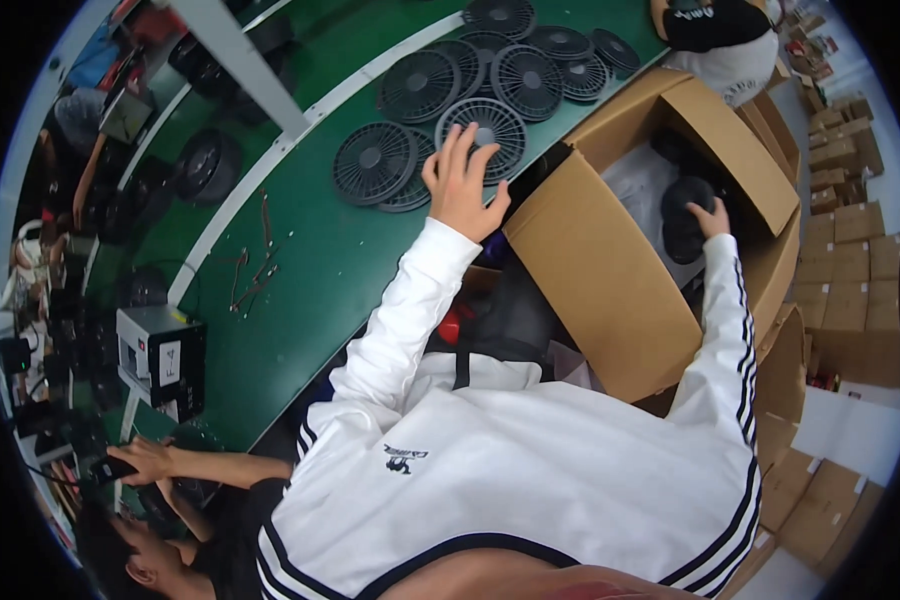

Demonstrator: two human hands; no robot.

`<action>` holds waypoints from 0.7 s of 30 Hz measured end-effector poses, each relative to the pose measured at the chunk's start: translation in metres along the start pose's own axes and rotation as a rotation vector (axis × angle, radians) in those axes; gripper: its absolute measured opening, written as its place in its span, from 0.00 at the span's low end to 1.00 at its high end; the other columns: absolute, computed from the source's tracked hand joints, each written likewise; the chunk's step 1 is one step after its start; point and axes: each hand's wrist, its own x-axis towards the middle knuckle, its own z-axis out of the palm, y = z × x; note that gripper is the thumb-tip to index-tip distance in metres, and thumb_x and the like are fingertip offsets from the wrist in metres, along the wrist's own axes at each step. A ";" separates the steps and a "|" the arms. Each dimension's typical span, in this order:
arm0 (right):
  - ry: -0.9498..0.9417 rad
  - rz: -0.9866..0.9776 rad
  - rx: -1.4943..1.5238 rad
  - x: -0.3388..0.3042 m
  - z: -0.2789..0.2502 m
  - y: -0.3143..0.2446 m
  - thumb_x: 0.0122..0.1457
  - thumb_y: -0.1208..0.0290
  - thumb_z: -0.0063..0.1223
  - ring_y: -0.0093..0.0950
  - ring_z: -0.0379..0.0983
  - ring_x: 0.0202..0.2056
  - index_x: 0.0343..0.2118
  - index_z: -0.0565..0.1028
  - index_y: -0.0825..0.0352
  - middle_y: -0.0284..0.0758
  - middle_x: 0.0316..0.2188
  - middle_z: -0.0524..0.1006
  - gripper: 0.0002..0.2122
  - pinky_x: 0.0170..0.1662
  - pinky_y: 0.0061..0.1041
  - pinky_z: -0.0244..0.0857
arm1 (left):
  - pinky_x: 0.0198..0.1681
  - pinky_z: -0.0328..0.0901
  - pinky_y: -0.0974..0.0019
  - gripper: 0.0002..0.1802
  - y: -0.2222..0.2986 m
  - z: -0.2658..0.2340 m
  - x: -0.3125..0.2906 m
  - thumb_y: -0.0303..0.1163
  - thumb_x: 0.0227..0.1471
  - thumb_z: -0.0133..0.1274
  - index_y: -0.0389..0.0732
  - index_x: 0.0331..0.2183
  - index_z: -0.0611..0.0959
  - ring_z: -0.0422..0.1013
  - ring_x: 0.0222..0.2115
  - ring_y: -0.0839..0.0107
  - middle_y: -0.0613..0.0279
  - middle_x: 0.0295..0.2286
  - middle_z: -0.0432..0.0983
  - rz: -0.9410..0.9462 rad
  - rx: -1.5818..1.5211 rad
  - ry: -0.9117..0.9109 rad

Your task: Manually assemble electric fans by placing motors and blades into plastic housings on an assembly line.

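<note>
My left hand (460,190) is over the green workbench with its fingers spread, the tips at a round black fan grille (505,130). Several more black fan grilles (373,162) lie around it, some overlapping. Whether the fingertips press on the grille or hover just above it, I cannot tell. My right hand (712,218) reaches into an open cardboard box (600,270), its fingers closed around the edge of a black rounded part (686,205). Clear plastic wrapping (635,190) shows inside the box beside that part.
Along the green bench (270,340) runs a white rail (250,170). A grey and black device (160,355) and thin brown strips (255,265) sit on the left. One co-worker's hands (145,460) hold a dark tool; another person (725,45) is at far right. Stacked cartons (855,290) line the right.
</note>
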 end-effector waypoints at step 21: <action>-0.607 0.091 1.302 -0.209 0.259 -0.534 0.66 0.69 0.58 0.31 0.82 0.45 0.46 0.79 0.68 0.38 0.47 0.83 0.10 0.52 0.35 0.76 | 0.63 0.59 0.61 0.26 -0.157 -0.138 0.046 0.45 0.62 0.58 0.39 0.55 0.79 0.69 0.59 0.54 0.50 0.56 0.75 -0.545 -0.772 0.222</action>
